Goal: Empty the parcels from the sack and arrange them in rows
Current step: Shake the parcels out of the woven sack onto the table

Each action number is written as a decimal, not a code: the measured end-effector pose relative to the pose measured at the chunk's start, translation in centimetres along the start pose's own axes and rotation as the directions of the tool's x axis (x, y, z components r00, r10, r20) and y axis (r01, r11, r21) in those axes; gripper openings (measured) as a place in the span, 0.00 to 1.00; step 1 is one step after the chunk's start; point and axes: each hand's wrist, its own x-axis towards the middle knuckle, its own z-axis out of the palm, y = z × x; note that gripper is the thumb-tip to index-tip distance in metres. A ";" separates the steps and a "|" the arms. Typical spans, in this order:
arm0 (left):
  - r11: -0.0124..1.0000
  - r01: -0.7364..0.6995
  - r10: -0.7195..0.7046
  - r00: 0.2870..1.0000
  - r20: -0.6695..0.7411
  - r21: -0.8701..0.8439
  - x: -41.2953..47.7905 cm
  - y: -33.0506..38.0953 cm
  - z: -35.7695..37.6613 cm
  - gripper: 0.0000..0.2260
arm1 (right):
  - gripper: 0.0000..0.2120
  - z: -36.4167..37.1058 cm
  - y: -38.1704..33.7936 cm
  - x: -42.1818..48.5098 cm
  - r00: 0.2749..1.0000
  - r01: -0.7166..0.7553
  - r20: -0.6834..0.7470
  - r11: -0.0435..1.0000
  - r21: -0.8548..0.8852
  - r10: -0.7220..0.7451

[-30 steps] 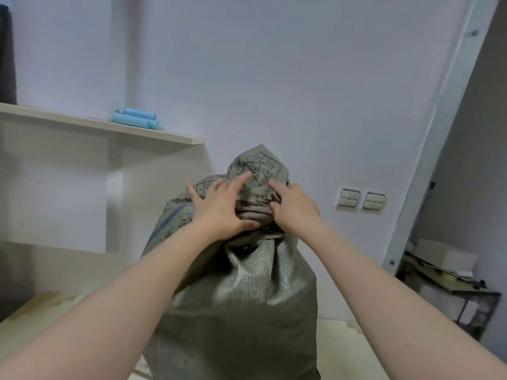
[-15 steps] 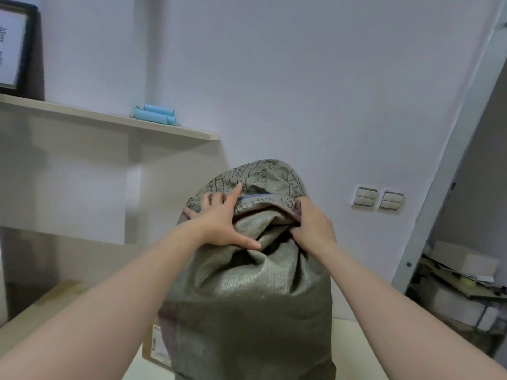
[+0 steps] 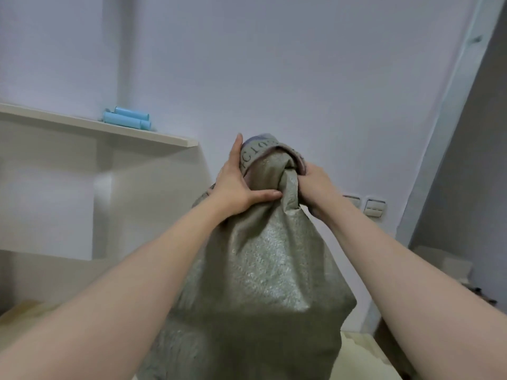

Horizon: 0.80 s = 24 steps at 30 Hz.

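Observation:
A large grey-green woven sack [image 3: 263, 270] stands upright in front of me, bulging and full. Its top is gathered into a bunched neck with printed lettering. My left hand [image 3: 236, 185] clasps the left side of that neck, fingers up along the fold and thumb pressed across the front. My right hand [image 3: 315, 185] grips the right side of the neck, fingers buried in the fabric. No parcels show; whatever is inside is hidden by the sack.
A pale shelf [image 3: 96, 127] on the left wall carries light blue rolls [image 3: 127, 121]. Two wall switches [image 3: 367, 208] sit right of the sack. Boxes [image 3: 444, 264] are stacked at the far right beside a grey frame. A pale surface [image 3: 362, 352] lies under the sack.
Both hands have gathered the sack's top into a tighter neck and raised it. The view has shifted, so the sack now fills more of the frame.

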 end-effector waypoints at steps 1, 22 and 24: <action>0.999 0.031 -0.032 0.998 0.048 0.021 -0.5 -0.8 0.2 0.66 | 0.06 0.2 1.1 -0.6 0.994 -0.081 0.069 0.996 0.024 0.079; 0.928 0.162 -0.153 0.987 -0.054 0.334 -4.6 0.2 -1.0 0.47 | 0.23 -1.2 8.9 -7.3 0.773 -0.508 0.298 0.828 -0.236 0.560; 0.835 0.292 -0.281 0.955 -0.095 0.466 -4.8 0.1 -0.8 0.45 | 0.18 0.2 9.3 -7.8 0.816 -0.481 0.267 0.858 -0.177 0.513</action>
